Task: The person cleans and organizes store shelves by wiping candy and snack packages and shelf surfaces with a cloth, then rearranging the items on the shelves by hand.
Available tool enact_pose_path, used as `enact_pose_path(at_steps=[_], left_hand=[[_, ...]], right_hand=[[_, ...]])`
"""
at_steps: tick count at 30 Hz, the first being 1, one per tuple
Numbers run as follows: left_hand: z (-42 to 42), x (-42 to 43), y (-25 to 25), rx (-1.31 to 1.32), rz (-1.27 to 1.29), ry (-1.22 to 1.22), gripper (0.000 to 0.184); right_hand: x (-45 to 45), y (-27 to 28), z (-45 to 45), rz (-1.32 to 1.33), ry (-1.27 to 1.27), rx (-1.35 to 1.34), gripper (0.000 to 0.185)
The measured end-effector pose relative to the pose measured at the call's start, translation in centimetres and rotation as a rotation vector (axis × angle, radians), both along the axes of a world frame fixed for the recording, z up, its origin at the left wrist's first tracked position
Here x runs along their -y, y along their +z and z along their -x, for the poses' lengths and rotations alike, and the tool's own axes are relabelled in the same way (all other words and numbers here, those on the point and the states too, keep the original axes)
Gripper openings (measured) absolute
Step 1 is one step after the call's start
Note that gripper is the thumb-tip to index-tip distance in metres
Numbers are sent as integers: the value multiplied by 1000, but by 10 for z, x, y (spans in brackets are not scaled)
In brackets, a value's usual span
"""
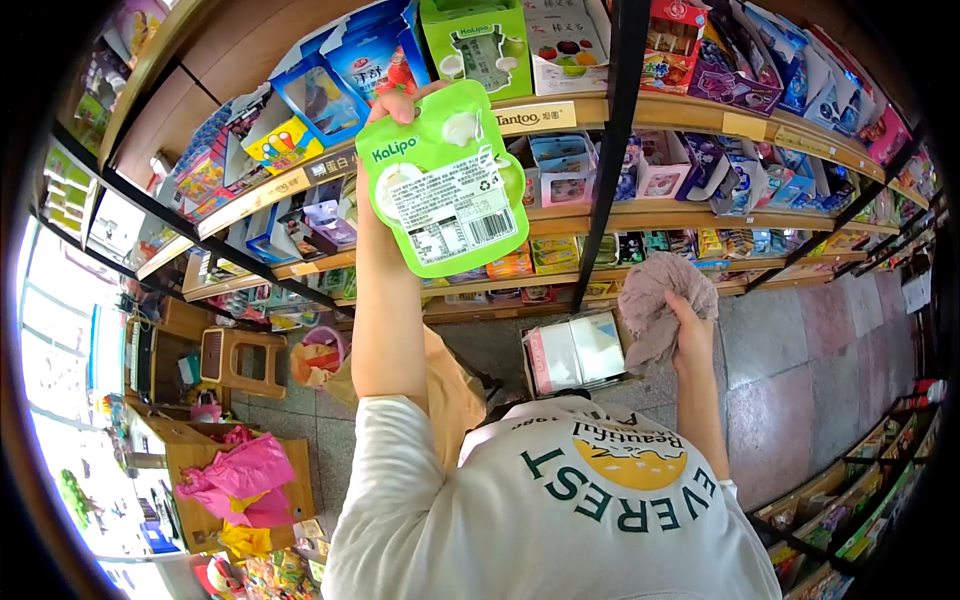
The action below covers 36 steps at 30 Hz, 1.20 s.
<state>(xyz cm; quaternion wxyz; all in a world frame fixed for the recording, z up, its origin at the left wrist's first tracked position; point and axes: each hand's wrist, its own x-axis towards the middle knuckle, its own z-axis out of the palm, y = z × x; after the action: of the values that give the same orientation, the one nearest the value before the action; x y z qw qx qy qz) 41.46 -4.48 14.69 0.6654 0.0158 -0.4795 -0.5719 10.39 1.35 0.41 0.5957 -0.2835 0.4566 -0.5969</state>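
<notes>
**Green pouch in our left hand, cloth in our right**

We stand on a tiled floor [765, 345] beside curved wooden shelves [555, 112] with black uprights. Off to our left are a wooden stool [245, 362] and a wooden table [296, 462] bearing a pink plastic bag [240, 480].

Packets fill open cartons along the shelves; a green Kalipo carton [476, 18] stands on the top one. On the floor, an open box [575, 352] holds something white and pink.

Our left hand [397, 104] grips the top edge of the green pouch [446, 180] before the shelves, its barcode side facing us; its long axis runs up the view, top leaning left. Our right hand [690, 318] clutches a crumpled greyish-pink cloth [660, 300].
</notes>
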Motion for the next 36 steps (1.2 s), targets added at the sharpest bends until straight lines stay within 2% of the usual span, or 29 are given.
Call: enact_pose_path(at_steps=[26,34,36], left_hand=[[6,-10,1,-3,-77,11,14],[5,-9,0,6,-96,-3,16],[4,-6,-1,17,2,-37,15]], right_hand=[[-6,-9,2,42,27,40,40],[-8,-4,0,-20,28,31,38],[-8,-4,0,-16,34,32,37]])
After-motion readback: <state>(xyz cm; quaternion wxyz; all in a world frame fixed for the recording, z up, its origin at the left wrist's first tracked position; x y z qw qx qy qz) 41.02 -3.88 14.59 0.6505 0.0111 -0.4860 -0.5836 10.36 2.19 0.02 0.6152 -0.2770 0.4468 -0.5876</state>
